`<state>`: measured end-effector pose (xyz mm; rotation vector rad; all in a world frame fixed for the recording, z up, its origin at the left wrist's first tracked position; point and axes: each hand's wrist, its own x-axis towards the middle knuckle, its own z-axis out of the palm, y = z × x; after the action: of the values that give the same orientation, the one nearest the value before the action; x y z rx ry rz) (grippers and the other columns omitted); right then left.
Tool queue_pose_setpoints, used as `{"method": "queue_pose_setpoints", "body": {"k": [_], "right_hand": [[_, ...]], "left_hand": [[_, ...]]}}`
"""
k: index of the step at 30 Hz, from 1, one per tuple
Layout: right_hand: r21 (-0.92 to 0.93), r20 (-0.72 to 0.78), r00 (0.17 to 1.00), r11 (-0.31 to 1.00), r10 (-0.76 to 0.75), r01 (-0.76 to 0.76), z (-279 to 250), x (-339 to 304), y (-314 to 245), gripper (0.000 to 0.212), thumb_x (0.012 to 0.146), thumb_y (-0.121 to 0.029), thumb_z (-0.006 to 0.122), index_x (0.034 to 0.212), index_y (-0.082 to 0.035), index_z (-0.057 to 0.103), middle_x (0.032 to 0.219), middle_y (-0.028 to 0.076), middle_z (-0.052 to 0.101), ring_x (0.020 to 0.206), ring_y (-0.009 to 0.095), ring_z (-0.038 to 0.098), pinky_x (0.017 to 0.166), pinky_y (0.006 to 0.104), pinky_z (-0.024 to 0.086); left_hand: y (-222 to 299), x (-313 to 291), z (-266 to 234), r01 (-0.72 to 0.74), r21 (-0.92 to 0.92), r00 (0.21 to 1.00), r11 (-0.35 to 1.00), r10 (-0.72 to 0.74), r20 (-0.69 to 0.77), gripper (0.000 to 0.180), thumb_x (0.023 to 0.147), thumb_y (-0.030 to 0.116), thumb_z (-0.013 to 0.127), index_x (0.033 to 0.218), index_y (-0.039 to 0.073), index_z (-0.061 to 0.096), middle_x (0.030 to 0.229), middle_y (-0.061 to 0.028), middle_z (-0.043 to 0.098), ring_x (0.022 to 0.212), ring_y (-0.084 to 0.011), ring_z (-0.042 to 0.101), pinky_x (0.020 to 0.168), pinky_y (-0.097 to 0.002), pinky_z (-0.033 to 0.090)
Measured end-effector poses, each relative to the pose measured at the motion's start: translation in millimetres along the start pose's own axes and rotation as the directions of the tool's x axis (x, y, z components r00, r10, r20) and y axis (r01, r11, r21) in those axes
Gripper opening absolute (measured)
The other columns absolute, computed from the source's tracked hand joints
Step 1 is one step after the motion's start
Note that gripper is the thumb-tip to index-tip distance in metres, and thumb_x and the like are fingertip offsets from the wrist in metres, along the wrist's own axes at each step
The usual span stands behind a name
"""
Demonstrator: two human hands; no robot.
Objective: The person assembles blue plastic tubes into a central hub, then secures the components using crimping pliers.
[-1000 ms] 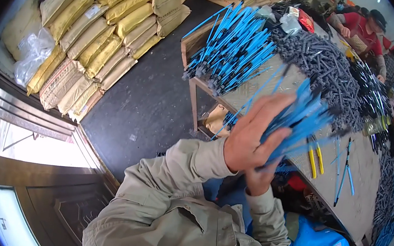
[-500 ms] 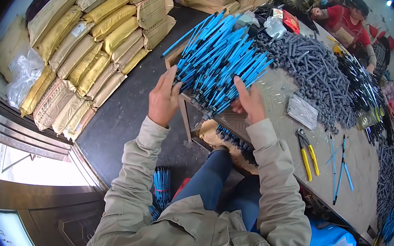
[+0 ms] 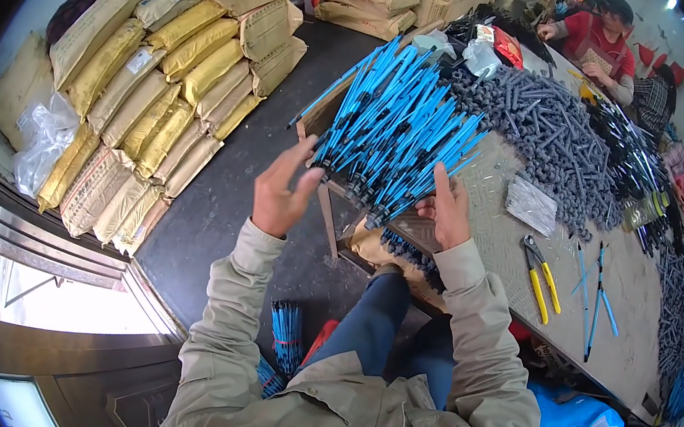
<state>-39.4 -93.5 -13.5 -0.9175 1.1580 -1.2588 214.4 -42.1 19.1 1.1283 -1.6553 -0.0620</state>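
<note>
A large heap of thin blue rods with black ends (image 3: 402, 128) lies at the near-left corner of the table, its black ends toward me. At the heap's left side, my left hand (image 3: 284, 190) is open, thumb and fingers apart, and holds nothing. My right hand (image 3: 449, 210) is at the heap's right side with its thumb raised and fingers spread against or just beside the rods; it grips none of them. To the right lie yellow-handled pliers (image 3: 543, 279), a few loose blue and black rods (image 3: 596, 301) and a clear pack of thin sticks (image 3: 531, 204).
Grey ribbed plastic parts (image 3: 537, 126) cover the table's far side, with black rods (image 3: 631, 154) beyond. A co-worker in red (image 3: 609, 50) sits across. Stacked sacks (image 3: 154, 82) stand at left. Tied blue rods (image 3: 286, 338) stand by my legs; a blue bag (image 3: 567, 420) lies at lower right.
Both hands have eased away from the blue rods; my left hand has opened off their left side. The view has shifted slightly. The co-worker's arm has drawn back toward the body.
</note>
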Motion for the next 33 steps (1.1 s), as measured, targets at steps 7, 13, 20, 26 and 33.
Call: {"method": "queue_pose_setpoints", "body": {"k": [7,13,20,26,33], "right_hand": [[0.034,0.007,1.0,0.999,-0.001,0.001,-7,-3,5,0.043,0.086,-0.045,0.057,0.09,-0.002,0.049,0.07,0.003,0.052,0.051,0.012,0.056,0.043,0.0227,0.045],[-0.025,0.043,0.997,0.998,-0.059,0.06,0,-12,3,0.042,0.087,-0.043,0.055,0.092,-0.002,0.051,0.068,0.003,0.052,0.051,0.012,0.056,0.043,0.0221,0.045],[-0.068,0.02,0.995,0.992,-0.101,0.102,-1,-9,2,0.04,0.089,-0.042,0.053,0.092,-0.002,0.052,0.064,0.003,0.052,0.047,0.011,0.054,0.041,0.0217,0.044],[-0.196,0.027,0.996,0.976,-0.09,0.094,-8,0,7,0.037,0.091,-0.04,0.048,0.085,-0.003,0.053,0.061,0.003,0.052,0.046,0.01,0.053,0.038,0.0218,0.039],[-0.472,0.006,0.988,0.871,-0.154,0.138,-3,19,6,0.035,0.092,-0.029,0.043,0.08,0.002,0.054,0.058,0.015,0.056,0.045,0.025,0.055,0.044,0.038,0.043]], "left_hand": [[-103,28,-6,0.605,-0.434,0.763,0.668,-0.641,0.078,0.044,0.09,0.03,0.049,0.12,-0.002,0.05,0.102,-0.0115,0.061,0.096,-0.0196,0.058,0.082,-0.0315,0.046],[-151,78,-1,0.876,-0.412,0.458,0.252,-0.704,0.543,0.065,0.09,0.054,0.041,0.122,-0.002,0.049,0.095,-0.01,0.062,0.083,-0.0182,0.059,0.072,-0.0315,0.049],[-81,141,-10,0.581,-0.038,0.686,0.813,-0.464,0.561,0.057,0.088,0.053,0.045,0.106,0.0,0.06,0.079,-0.006,0.064,0.06,-0.0169,0.058,0.054,-0.0309,0.045],[-17,106,26,-0.145,0.485,0.801,0.863,-0.185,0.569,0.037,0.088,0.037,0.054,0.091,0.001,0.063,0.073,-0.014,0.063,0.057,-0.0238,0.059,0.054,-0.0361,0.043],[-21,107,24,-0.003,0.236,0.937,0.972,-0.08,0.339,0.038,0.086,0.038,0.054,0.086,0.001,0.062,0.078,-0.0214,0.061,0.072,-0.0383,0.059,0.06,-0.0419,0.044]]}}
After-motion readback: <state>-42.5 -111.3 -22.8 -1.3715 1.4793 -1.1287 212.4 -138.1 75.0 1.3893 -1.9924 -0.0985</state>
